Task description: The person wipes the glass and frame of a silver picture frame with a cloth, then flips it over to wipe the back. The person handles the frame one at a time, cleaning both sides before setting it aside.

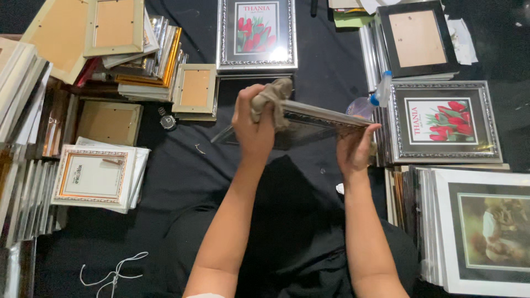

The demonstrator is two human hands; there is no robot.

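My left hand [253,128] grips a crumpled beige cloth [270,98] and presses it against the top edge of a silver-framed picture [312,122] held nearly edge-on in front of me. My right hand [355,149] supports the frame's right end from below, thumb along its edge. The glass face is tilted away, so what it holds is hidden.
A plastic spray bottle [371,101] lies just behind the frame's right end. Framed tulip prints [256,34] [446,122] lie at top centre and right. Stacks of frames [138,52] crowd the left, more frames [475,232] stand at lower right. A wristwatch [167,120] and white string [113,273] lie on the black cloth.
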